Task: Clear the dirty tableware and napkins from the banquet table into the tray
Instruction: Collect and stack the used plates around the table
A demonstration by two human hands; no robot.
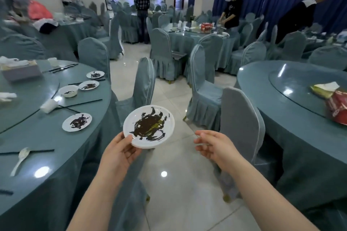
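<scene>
My left hand (120, 153) grips the near rim of a white plate (148, 126) smeared with dark sauce, held over the floor between two tables. My right hand (212, 146) hovers to the right of the plate with its fingers apart and nothing in it. On the round banquet table (47, 142) at the left lie another dirty plate (77, 122), a white bowl (68, 91), two more small dirty plates (88, 85) (95, 74), a tipped cup (49, 106), a white spoon (20, 159) and black chopsticks (82, 103). No tray is in view.
A tissue box (20, 72) and crumpled napkins (6, 95) sit further in on the left table. Covered chairs (144, 84) (240, 127) flank the tiled aisle. A second round table (300, 118) at the right holds a red packet (338, 107). Three people stand at far tables.
</scene>
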